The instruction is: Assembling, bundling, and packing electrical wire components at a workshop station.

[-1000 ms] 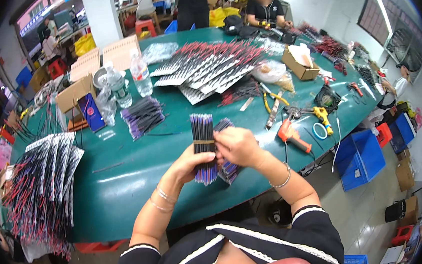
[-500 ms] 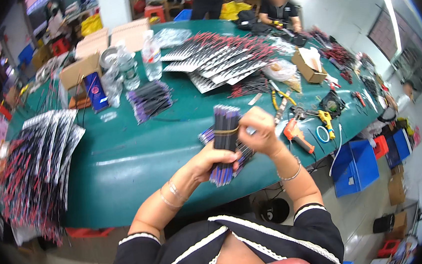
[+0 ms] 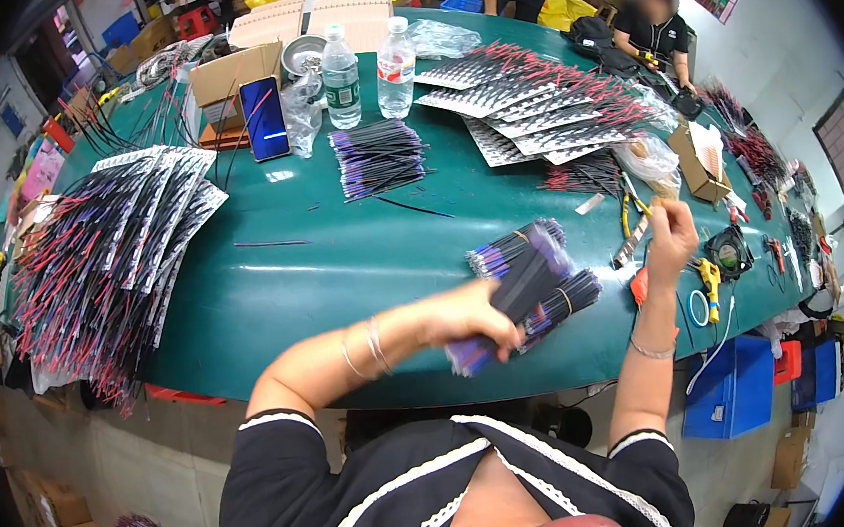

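Note:
My left hand [image 3: 475, 317] is closed around a bundle of black wires [image 3: 529, 284] with purple ends, tilted and blurred by motion. Whether a band is round it cannot be made out. Two more wire bundles lie on the table beside it: one bundle [image 3: 501, 253] behind, and another bundle [image 3: 574, 300] to the right with a tan rubber band round it. Farther right, my right hand [image 3: 675, 236] is raised with fingers pinched together, just in front of a clear plastic bag [image 3: 656, 165] with tan contents. What the fingers hold, if anything, is hidden.
On the green table [image 3: 345, 300] lie loose wires [image 3: 380, 157], white wired sheets [image 3: 529, 104] and another stack of sheets [image 3: 127, 224] at left. Two water bottles [image 3: 342, 80] and a phone [image 3: 265, 120] stand behind. Pliers [image 3: 628, 210] and a yellow tool [image 3: 710, 288] lie right. A co-worker [image 3: 653, 32] sits far right.
My right hand has left the bundle and moved right to the plastic bag. My left hand still grips the bundle, now tilted to the right. The view has turned, so the scene is shifted.

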Demonstrator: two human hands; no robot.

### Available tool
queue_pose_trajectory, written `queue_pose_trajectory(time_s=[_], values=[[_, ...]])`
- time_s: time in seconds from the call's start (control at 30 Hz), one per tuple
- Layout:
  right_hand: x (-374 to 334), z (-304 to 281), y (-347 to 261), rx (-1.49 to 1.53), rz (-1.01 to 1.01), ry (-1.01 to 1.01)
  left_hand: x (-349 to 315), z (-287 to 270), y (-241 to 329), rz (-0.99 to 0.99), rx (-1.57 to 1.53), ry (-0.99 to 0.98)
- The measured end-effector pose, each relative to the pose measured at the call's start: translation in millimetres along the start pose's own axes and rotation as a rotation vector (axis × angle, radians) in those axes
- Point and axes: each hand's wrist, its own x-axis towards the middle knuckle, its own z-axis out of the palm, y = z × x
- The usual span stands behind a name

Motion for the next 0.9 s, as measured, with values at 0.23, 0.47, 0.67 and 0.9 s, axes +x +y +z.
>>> queue_pose_trajectory(time_s=[0.23,0.47,0.67,0.9], values=[[-59.7,-44.9,1.4,0.061,0.246,0.09,-0.4,-171.1,103.3,0.081,1.743,1.07],[-104.1,-90.7,23.9,0.005,0.454,0.226,6.1,-293.1,90.9,-0.178,1.875,0.907],[-98.5,-88.1,29.4,0.05,0.514,0.36,20.6,-293.1,76.3,-0.231,2.002,1.135],[-91.8,-52.8,38.1,0.331,0.515,0.302,75.8,-173.3,64.6,0.473,1.66,0.673]])
